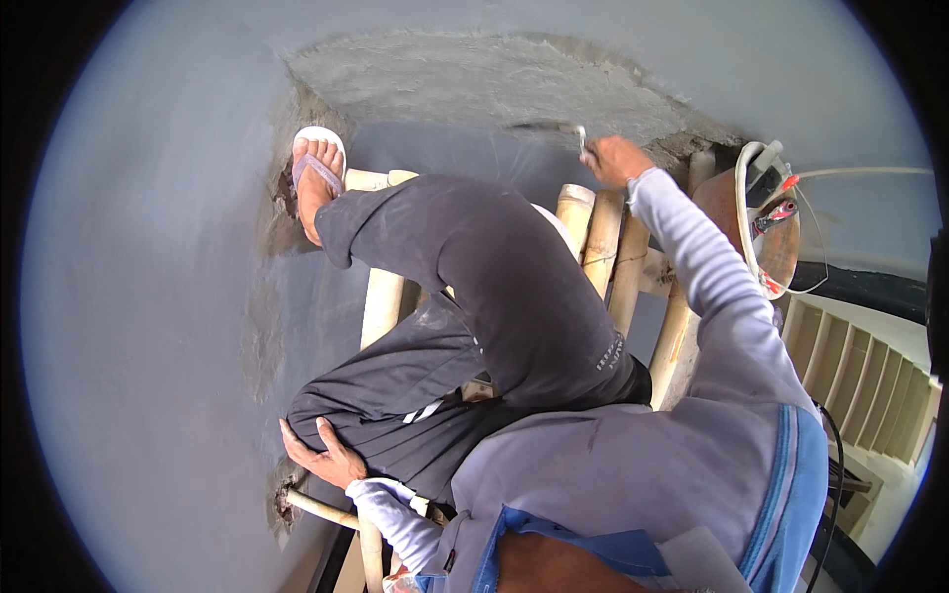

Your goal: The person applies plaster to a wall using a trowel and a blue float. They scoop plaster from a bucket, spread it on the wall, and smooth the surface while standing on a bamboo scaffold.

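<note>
My right hand [617, 161] is closed around the handle of a trowel [550, 127]. The trowel's thin dark blade lies edge-on against a rough grey plaster patch [474, 84] on the wall; the handle is mostly hidden in my fingers. Lower left, my left hand [324, 456] rests on the dark trousers [381, 430] at my bent knee, its fingers spread and nothing held. My foot in a flip-flop [319, 178] is braced by a broken edge in the wall.
Bamboo poles [603, 242] form the scaffold under me. At the right a bucket [730, 203] with a white rim holds a red-and-black-handled tool [775, 215]. A staircase [860, 381] shows below on the far right. A thin bamboo pole [324, 509] meets a hole in the wall.
</note>
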### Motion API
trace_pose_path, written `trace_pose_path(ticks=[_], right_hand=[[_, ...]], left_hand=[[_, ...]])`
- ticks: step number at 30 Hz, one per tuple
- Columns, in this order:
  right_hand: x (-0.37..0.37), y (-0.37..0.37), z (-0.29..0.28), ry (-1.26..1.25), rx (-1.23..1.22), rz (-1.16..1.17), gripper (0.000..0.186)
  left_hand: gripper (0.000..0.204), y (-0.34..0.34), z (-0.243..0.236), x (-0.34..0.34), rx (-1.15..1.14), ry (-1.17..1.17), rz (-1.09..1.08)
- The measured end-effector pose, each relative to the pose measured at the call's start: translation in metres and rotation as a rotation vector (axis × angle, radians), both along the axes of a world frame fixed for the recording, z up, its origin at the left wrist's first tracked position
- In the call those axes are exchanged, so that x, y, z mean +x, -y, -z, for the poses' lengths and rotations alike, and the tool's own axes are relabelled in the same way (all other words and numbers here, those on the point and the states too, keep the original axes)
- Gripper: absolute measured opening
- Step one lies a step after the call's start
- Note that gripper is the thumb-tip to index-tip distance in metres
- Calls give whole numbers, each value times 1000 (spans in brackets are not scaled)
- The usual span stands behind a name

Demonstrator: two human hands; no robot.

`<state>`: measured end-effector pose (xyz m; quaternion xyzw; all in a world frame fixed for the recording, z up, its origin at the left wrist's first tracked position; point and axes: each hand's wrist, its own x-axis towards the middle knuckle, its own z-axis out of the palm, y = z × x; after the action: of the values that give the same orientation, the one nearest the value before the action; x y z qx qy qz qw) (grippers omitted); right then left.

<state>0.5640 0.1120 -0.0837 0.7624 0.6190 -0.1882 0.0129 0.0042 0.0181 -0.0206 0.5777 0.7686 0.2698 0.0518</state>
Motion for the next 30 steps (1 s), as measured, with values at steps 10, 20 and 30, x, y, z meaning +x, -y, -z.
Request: trace_pose_path(ticks=[10,20,30], right_hand=[[15,-2,-27,-69,66,103,32],[7,-15,-16,116,-50,-26,28],[-55,-16,-137,-494,496,151,29]], left_hand=[[54,1,3,-3,15,8,0],[55,3,-1,-3,67,30,37],[57,9,-1,-17,53,33,33]])
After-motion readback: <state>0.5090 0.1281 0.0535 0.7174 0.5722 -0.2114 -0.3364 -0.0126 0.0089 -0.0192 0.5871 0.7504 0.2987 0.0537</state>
